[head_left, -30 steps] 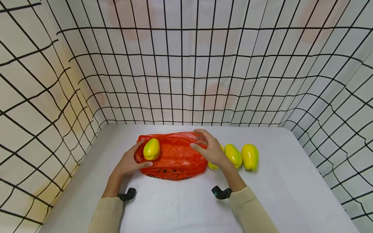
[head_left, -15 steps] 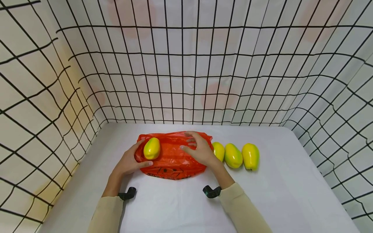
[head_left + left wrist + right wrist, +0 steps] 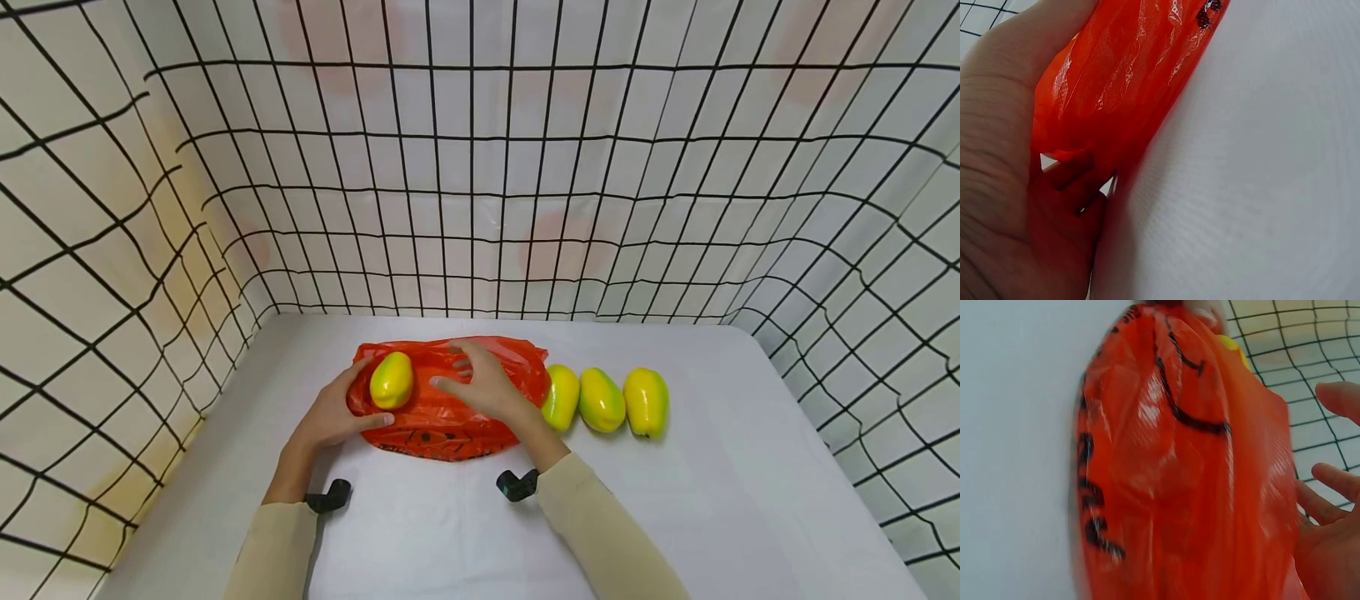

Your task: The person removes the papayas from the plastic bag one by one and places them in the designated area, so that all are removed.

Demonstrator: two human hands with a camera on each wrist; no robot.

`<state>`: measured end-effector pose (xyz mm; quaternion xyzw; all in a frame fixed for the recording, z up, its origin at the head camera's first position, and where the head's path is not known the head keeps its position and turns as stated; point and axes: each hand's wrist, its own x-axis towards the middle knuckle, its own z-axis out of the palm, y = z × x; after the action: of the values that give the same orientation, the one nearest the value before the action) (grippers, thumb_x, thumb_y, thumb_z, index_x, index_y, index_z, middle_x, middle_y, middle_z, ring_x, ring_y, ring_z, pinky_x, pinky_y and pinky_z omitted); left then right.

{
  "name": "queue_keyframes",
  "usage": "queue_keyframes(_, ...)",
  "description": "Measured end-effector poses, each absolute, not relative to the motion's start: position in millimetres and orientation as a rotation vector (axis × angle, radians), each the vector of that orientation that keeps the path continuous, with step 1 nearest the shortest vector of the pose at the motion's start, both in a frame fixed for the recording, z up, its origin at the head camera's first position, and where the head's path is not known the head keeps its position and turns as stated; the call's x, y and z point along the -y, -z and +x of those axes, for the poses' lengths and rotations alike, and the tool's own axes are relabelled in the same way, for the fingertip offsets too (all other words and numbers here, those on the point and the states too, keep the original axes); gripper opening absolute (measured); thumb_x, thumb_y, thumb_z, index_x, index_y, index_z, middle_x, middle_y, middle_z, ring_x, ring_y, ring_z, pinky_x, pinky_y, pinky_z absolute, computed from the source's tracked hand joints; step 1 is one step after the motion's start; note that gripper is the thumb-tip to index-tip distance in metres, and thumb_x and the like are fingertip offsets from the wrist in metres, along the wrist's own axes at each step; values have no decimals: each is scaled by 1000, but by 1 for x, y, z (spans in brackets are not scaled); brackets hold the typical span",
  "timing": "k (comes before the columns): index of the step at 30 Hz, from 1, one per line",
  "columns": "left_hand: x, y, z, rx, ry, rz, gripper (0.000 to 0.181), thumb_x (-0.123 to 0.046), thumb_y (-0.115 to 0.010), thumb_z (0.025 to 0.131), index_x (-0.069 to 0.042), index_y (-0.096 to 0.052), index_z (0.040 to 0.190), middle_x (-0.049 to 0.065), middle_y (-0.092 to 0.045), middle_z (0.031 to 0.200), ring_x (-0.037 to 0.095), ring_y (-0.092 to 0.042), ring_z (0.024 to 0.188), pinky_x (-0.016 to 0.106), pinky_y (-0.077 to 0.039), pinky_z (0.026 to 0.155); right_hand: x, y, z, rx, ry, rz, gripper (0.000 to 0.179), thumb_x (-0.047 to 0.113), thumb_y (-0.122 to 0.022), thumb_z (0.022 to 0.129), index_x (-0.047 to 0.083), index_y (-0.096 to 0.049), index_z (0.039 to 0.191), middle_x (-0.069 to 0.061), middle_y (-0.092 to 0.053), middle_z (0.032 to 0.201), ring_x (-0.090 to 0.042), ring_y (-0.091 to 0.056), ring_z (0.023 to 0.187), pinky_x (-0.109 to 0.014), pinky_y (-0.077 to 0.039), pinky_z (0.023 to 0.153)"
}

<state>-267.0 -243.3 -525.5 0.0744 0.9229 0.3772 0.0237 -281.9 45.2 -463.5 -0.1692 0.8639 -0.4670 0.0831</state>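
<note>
A red plastic bag (image 3: pixel 435 421) with black print lies opened out on the white table, a yellow-green mango (image 3: pixel 392 381) at its left end. My left hand (image 3: pixel 330 414) holds the bag's left end, thumb on the near side and fingers at the far side; in the left wrist view, fingers curl by the red film (image 3: pixel 1116 81). Over the bag's right half is my right hand (image 3: pixel 483 385), its fingers spread and slightly bent, nothing between them. In the right wrist view that hand (image 3: pixel 1332 544) is beside the bag's printed side (image 3: pixel 1166 462).
Three more mangoes stand in a row right of the bag: one against its edge (image 3: pixel 561 398), a middle mango (image 3: pixel 602 400) and a far-right mango (image 3: pixel 646 403). Black wire mesh (image 3: pixel 491 196) rises behind and beside the white table (image 3: pixel 750 500).
My right hand has moved left across the bag, away from the row of mangoes, uncovering the nearest one and the bag's right edge. The left hand and the mango in the bag stay put.
</note>
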Motion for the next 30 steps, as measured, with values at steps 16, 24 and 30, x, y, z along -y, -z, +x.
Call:
queue_keyframes(16,245,528,-267,-2864,-1177,253,118,-63,-85,70,-23,-25,164,16,-37,164,43,-41,146,63,-49,106,1,479,-287,-2531,1309,-475,84,59,-73,89,17,-40,154,-5,-46,156,-27,-56,130,-41,-57,101)
queue_keyframes(24,246,528,-267,-2856,-1199,258,118,-60,-86,71,-23,-25,165,14,-38,164,41,-44,144,60,-53,104,20,488,-286,-2572,1248,-435,100,65,-75,84,14,-31,158,-7,-44,158,-28,-49,138,-53,-49,111)
queue_keyframes(30,245,528,-268,-2853,-1197,251,118,-60,-86,71,-24,-25,165,14,-39,163,41,-44,144,61,-52,105,33,493,-287,-2572,1302,-364,106,67,-76,81,16,-26,160,-6,-45,155,-26,-50,136,-50,-52,109)
